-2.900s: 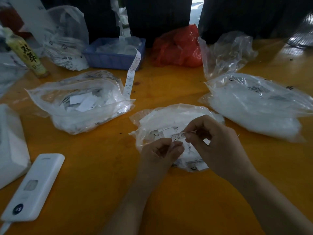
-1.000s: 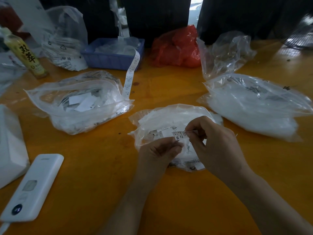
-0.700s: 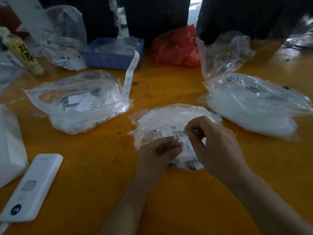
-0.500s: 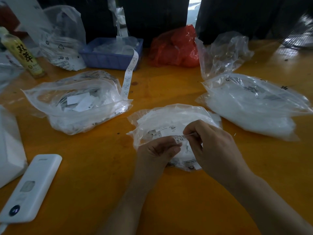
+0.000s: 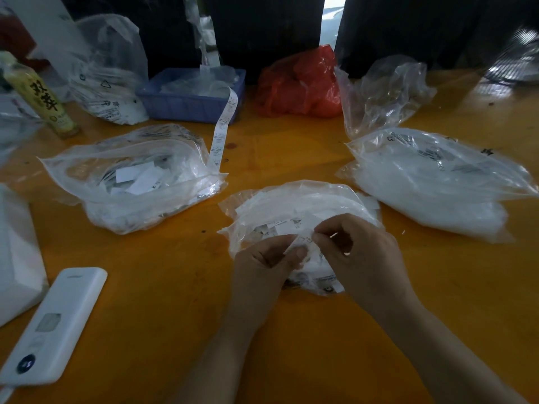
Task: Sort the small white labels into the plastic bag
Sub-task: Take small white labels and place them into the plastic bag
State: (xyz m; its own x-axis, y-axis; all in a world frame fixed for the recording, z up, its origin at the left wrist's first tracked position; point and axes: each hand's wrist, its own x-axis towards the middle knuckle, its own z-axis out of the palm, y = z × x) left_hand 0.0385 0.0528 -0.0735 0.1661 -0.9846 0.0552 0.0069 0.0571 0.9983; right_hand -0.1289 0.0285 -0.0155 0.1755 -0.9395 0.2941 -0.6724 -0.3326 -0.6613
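Bare table (image 5: 180, 287) (bags (image 5: 131, 176) beyond) leftward

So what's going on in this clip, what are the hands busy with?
A person is working through small white labels at an orange table. Both the left hand and the right hand pinch one label between them, just over a clear bag of labels lying right in front. The label is not yet in any bag. A second bag holding loose labels lies open to the left, and a fuller bag lies to the right.
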